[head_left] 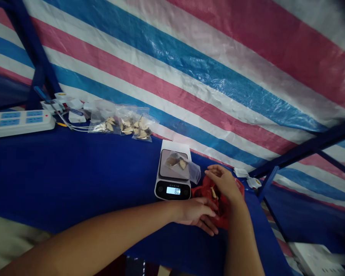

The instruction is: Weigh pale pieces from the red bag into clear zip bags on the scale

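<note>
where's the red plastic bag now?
Head view, right of centre: red plastic bag on the blue table, just right of the digital scale, left hand and right hand at it.

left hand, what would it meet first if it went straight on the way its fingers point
Most likely the red bag, right by the left hand, with the right forearm beyond it; depth is hard to judge here.

The bare left forearm (112,232) slants in from lower left, its bare left hand (199,214) loosely spread; the bare right hand (223,182) curves inward, farther forward, thumb apart.
</note>
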Available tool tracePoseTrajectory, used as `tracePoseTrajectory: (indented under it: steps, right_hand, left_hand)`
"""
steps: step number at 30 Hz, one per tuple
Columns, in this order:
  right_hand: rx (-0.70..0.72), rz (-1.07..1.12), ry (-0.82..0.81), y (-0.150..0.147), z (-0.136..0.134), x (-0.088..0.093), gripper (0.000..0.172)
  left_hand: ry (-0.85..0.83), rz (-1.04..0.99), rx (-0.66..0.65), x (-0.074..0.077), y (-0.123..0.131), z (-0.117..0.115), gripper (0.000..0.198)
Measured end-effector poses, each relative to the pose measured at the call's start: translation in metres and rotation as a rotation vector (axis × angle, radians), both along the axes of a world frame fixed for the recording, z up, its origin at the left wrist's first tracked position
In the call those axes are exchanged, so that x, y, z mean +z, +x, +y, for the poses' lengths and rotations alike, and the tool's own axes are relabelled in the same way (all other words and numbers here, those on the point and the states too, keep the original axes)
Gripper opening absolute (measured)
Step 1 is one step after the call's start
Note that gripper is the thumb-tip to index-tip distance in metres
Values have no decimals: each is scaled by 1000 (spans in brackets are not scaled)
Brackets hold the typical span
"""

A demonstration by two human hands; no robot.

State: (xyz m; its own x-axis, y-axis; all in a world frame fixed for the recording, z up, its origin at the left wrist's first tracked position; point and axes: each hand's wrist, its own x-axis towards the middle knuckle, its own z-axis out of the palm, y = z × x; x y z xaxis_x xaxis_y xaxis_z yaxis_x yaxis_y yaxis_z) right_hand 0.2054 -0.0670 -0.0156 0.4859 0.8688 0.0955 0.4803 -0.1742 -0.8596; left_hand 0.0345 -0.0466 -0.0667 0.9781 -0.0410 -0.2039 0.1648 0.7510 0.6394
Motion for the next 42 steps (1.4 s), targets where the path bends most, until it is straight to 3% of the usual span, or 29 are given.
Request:
tracePoseTrajectory:
  steps: [7,12,16,19,22,24,28,31,38,42]
  right_hand:
    - [90,104,-153,-7,0,-1,28]
    - [52,205,-81,-26,5,4,27]
    - [130,449,2,-39,7,7,32]
    - [31,548,51,-34,9,7,31]
    - [-156,463,91,-21,7,11,28]
    - [-206,393,65,-12,-1,18,27]
    - [-39,290,-254,2,-35,33,29]
    - [0,192,-467,10,-55,31,29]
    - [-39,-321,-518,14,-57,21,18]
    - [-127,-421,-656,19,-65,18,11]
  left_hand:
    - [34,0,-9,0,1,-3,46]
    - [46,5,-2,1,1,-4,38]
    - [51,14,-13,1,1,-4,34]
    - [50,13,-14,0,1,-4,33]
    - [42,6,-23,0,0,-3,37]
    - [42,-14,-25,1,-2,-3,40]
    - [97,-84,-14,4,-6,-5,35]
    - [139,-108,-27,5,-7,-6,27]
    - [134,-87,-25,1,-3,-7,21]
    - [134,-80,-68,-3,-1,-8,17]
